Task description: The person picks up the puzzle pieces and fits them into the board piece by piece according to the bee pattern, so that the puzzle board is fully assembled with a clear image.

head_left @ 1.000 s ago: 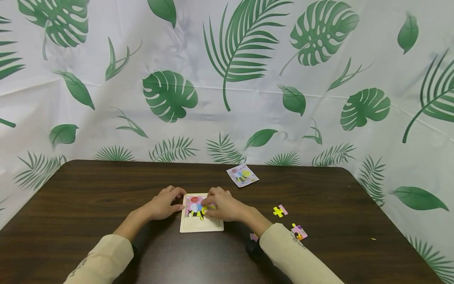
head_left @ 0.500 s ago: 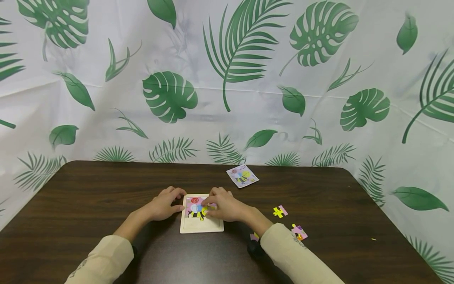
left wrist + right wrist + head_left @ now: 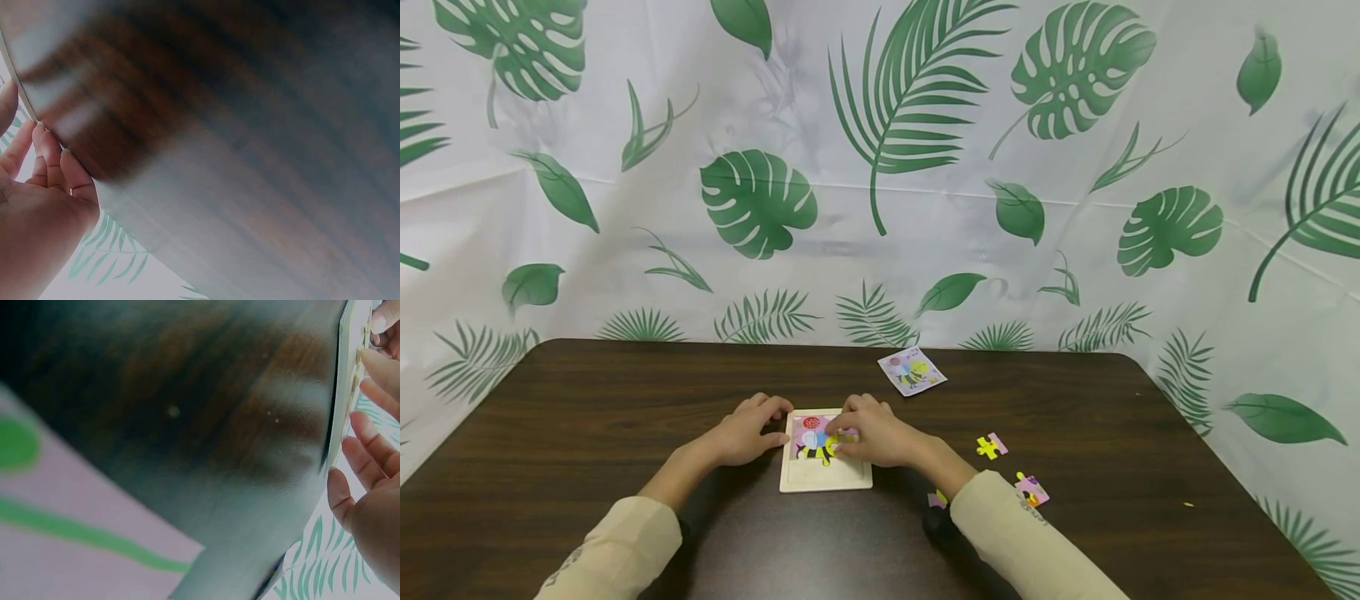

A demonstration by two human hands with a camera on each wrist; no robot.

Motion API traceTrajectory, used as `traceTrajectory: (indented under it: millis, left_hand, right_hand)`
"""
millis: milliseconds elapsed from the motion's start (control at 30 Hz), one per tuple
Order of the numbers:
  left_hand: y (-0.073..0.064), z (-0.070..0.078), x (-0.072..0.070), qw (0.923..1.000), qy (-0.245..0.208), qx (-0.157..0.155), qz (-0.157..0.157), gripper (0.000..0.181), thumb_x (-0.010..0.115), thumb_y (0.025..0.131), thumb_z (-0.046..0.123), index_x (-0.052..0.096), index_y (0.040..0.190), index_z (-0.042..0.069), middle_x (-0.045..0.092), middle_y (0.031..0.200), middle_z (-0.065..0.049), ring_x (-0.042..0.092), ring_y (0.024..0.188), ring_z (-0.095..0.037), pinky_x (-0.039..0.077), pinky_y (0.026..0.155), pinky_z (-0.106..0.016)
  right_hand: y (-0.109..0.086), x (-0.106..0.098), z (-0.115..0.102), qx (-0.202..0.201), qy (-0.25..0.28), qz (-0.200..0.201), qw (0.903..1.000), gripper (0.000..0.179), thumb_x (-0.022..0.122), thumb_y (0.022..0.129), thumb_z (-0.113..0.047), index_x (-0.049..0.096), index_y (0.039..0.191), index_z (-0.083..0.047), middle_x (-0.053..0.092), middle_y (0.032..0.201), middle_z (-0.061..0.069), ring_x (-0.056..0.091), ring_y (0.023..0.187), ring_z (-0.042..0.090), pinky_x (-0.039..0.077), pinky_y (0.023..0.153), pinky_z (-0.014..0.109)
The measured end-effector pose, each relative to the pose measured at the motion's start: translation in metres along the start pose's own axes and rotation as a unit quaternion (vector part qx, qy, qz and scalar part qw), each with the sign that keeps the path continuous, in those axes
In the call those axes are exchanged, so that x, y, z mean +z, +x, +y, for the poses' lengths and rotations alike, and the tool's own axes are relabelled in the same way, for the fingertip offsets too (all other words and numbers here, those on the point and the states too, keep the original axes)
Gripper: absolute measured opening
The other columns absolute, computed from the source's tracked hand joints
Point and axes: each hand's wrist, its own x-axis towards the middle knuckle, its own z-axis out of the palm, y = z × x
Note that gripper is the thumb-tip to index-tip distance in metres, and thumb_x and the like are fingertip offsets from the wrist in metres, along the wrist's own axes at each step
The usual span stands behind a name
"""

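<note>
A pale wooden puzzle tray [image 3: 826, 481] lies on the table, its upper part filled with bee picture pieces and its lower strip bare wood. My left hand [image 3: 747, 432] rests at its left side, thumb on the edge and fingers by the upper corner; in the left wrist view, the left hand's fingers [image 3: 80, 178] look relaxed. Over the right part of the picture, my right hand [image 3: 876, 435] holds a yellow puzzle piece [image 3: 832, 444] between thumb and index finger, partly hidden. Its other fingers [image 3: 369, 440] extend beside the tray in the right wrist view.
Loose puzzle pieces lie right of the tray: a yellow and pink one [image 3: 991, 447], a pink one [image 3: 1032, 490], and another [image 3: 937, 499] partly behind the right sleeve. A bee picture card [image 3: 913, 371] lies farther back. A leaf-patterned cloth [image 3: 865, 250] hangs behind the table.
Both hands stay almost where they were; only very slight shifts of the right hand's fingers show. The tray and loose pieces have not moved.
</note>
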Motion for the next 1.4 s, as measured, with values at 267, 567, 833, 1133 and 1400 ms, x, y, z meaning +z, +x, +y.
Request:
traceTrajectory:
  millis: [267, 567, 833, 1133, 1400]
  left_hand:
    - [0.000, 0.000, -0.001, 1.0000, -0.002, 0.000, -0.003, 0.033, 0.060, 0.089, 0.018, 0.049, 0.117, 0.006, 0.047, 0.105, -0.009, 0.044, 0.102, -0.031, 0.034, 0.082, -0.056]
    - [0.000, 0.002, -0.002, 1.0000, 0.002, -0.002, -0.004, 0.033, 0.061, 0.088, 0.018, 0.049, 0.117, 0.007, 0.047, 0.105, -0.009, 0.044, 0.102, -0.031, 0.034, 0.082, -0.056]
    - [0.001, 0.002, -0.002, 1.0000, 0.006, -0.002, -0.003, 0.033, 0.061, 0.088, 0.018, 0.049, 0.117, 0.007, 0.047, 0.105, -0.009, 0.044, 0.101, -0.030, 0.034, 0.082, -0.055]
    - [-0.001, 0.002, -0.002, 1.0000, 0.003, -0.002, -0.004, 0.033, 0.061, 0.088, 0.018, 0.050, 0.117, 0.006, 0.048, 0.105, -0.009, 0.044, 0.101, -0.030, 0.034, 0.083, -0.055]
    - [-0.002, 0.004, -0.002, 1.0000, 0.002, -0.006, -0.005, 0.033, 0.061, 0.088, 0.017, 0.050, 0.117, 0.006, 0.048, 0.105, -0.010, 0.044, 0.100, -0.030, 0.034, 0.083, -0.055]
  right_hand:
    - [0.000, -0.002, 0.001, 0.005, 0.010, -0.001, 0.9999, 0.024, 0.069, 0.082, -0.021, 0.067, 0.105, -0.015, 0.051, 0.094, 0.001, 0.043, 0.093, 0.016, 0.027, 0.072, 0.030]
    - [-0.005, -0.009, 0.006, -0.020, 0.044, 0.012, 0.9988, 0.028, 0.068, 0.083, -0.018, 0.065, 0.109, -0.008, 0.056, 0.093, 0.003, 0.050, 0.090, 0.017, 0.036, 0.077, 0.030]
    - [-0.013, -0.020, 0.016, -0.015, 0.069, 0.004, 0.9975, 0.030, 0.067, 0.084, -0.018, 0.063, 0.112, -0.007, 0.056, 0.095, 0.004, 0.052, 0.082, 0.018, 0.042, 0.071, 0.025]
    - [-0.033, -0.036, 0.036, -0.019, 0.067, 0.003, 0.9975, 0.032, 0.067, 0.084, -0.019, 0.062, 0.112, -0.002, 0.060, 0.102, 0.007, 0.054, 0.089, 0.020, 0.045, 0.079, 0.033]
    - [-0.059, -0.047, 0.058, 0.009, 0.071, -0.003, 0.9974, 0.034, 0.067, 0.084, -0.022, 0.062, 0.111, -0.002, 0.060, 0.104, 0.007, 0.056, 0.090, 0.020, 0.046, 0.079, 0.035]
